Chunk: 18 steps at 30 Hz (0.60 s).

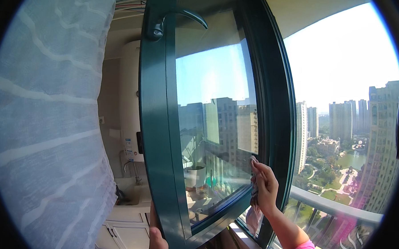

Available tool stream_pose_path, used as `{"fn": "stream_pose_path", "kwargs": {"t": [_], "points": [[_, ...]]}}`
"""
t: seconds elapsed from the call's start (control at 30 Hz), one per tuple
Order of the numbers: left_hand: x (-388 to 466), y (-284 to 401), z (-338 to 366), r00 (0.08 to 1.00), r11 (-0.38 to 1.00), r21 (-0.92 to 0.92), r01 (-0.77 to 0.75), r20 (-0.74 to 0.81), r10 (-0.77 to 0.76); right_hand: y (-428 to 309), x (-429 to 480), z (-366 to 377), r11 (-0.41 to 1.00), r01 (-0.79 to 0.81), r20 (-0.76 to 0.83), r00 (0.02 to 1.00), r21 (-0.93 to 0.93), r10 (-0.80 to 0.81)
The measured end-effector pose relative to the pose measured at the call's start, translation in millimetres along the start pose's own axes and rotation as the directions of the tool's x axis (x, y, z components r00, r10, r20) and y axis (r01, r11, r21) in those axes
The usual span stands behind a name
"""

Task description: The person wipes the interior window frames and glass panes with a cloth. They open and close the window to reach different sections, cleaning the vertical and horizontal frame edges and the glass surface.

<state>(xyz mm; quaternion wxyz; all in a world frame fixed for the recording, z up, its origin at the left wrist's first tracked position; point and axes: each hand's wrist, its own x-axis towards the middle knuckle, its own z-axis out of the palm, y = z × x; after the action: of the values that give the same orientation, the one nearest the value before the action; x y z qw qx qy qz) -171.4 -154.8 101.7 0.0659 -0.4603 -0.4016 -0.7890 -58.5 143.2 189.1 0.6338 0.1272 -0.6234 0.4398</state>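
An opened casement window sash with a dark green frame (154, 122) stands in front of me. My left hand (158, 242) grips its lower left edge, thumb on the near side and the other fingers mostly hidden. In my right hand (266, 186) is a crumpled, pale pinkish cloth (254, 217), pinched at the lower right of the glass pane (218, 75) beside the frame's inner edge. The cloth's loose end hangs below the hand. A curved window handle (191, 15) sits high on the sash. Sky and buildings are reflected in the pane.
A sheer white curtain (49, 118) hangs at left. Behind the sash are a water heater (129, 98), a sink (133, 195) and white cabinets (127, 236). A potted plant (195, 174) shows in the glass. At right, a railing (336, 204) stands outside, high above gardens and towers.
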Motion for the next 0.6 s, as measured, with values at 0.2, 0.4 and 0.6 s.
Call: {"fn": "stream_pose_path", "kwargs": {"t": [0.2,0.4,0.6], "points": [[-41,-14,23,0.995,0.992,0.122,-0.008,0.100,-0.004,-106,-65,-51,0.994,-0.007,0.268,0.963,-0.111,0.037],[-94,-27,58,0.934,0.990,0.092,-0.107,0.351,0.069,-178,-105,-74,0.980,0.118,0.479,0.877,-0.160,-0.027],[-115,-9,118,0.810,0.959,-0.147,0.241,0.575,-0.115,-221,-145,-110,0.944,0.130,0.469,0.883,-0.304,0.030]]}}
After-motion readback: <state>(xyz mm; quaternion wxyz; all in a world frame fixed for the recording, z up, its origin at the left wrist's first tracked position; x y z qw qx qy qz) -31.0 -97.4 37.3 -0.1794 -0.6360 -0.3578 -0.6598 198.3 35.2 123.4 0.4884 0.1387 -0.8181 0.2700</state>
